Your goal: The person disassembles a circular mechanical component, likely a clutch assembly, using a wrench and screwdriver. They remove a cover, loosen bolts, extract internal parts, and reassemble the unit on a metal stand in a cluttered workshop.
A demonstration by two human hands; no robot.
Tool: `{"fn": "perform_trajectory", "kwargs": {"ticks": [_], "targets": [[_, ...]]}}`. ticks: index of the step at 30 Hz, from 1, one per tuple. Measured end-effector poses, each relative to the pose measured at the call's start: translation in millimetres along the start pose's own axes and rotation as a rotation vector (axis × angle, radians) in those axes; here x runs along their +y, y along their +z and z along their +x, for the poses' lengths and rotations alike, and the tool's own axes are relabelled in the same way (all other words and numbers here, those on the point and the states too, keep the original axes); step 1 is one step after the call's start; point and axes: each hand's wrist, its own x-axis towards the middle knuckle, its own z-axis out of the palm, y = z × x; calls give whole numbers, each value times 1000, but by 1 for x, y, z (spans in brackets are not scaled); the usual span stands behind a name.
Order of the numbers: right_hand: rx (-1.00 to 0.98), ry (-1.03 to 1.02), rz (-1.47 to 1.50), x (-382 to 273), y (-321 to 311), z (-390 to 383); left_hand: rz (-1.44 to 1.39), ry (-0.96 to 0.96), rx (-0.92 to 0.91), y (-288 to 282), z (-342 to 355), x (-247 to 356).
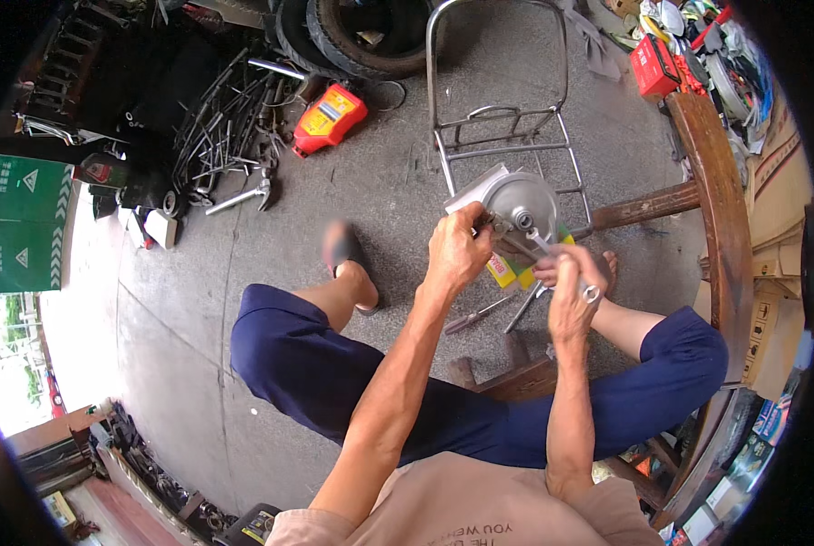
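Tightly, the fingers of your right hand (pixel 572 289) were bent round a silver wrench (pixel 542 244), with no wide gap between them. Your left hand (pixel 460 244) was curled in too, gripping the near left edge of the round metal drum (pixel 534 193). That drum sat out in front of you, between your two feet, and the wrench's tip was just beside the hole in its middle.

You seemed to be partway through working on the drum with the wrench. The next move called for a steady left hand and the wrench set square on its spot.

Some bits were hard to see. Your left fingers hid a small dark part, and I couldn't tell what it was. Your right hand was a bit blurry, so I couldn't tell if the wrench touched a nut. The drum covered some of a yellow packet (pixel 501 270).

On the floor nearby lay a screwdriver (pixel 464 322). Past the drum was a shiny metal rack (pixel 507 149). Farther off were a red and yellow bottle (pixel 331 118) and black tyres (pixel 352 60), cut off at the top.
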Motion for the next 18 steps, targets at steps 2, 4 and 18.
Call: {"fn": "perform_trajectory", "kwargs": {"ticks": [2, 4, 18], "targets": [[67, -143, -111, -14, 3, -17, -73, -8, -19, 5, -3, 14], [59, -352, -272, -3, 31, -16, -32, 49, 22, -8, 10, 3], [8, -400, -354, -18, 36, 13, -97, 47, -9, -3, 8, -3]]}}
